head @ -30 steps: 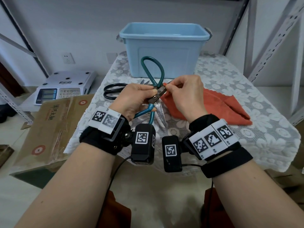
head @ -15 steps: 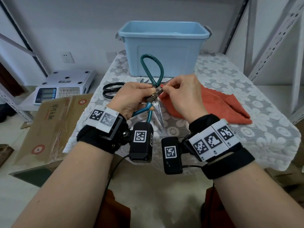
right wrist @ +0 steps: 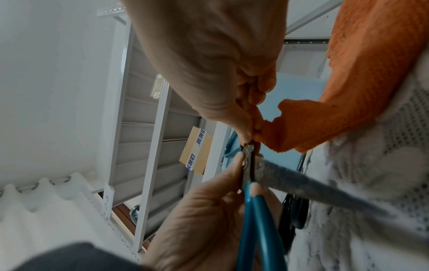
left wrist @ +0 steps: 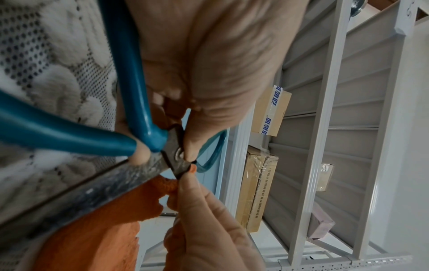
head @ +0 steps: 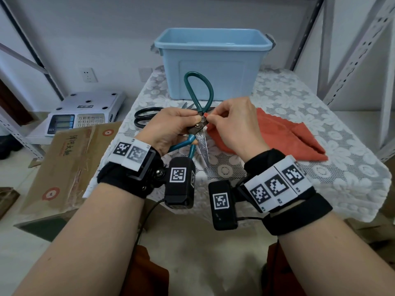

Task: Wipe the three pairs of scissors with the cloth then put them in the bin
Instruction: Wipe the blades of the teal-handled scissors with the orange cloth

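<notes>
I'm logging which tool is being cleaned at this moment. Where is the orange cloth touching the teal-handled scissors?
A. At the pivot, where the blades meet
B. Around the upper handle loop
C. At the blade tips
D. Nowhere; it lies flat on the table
A: the right hand pinches a corner of the orange cloth against the pivot of the teal-handled scissors, which the left hand holds there.

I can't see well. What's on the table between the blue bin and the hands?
In the head view, black scissors lie on the lace tablecloth between the blue bin and the left hand.
</notes>
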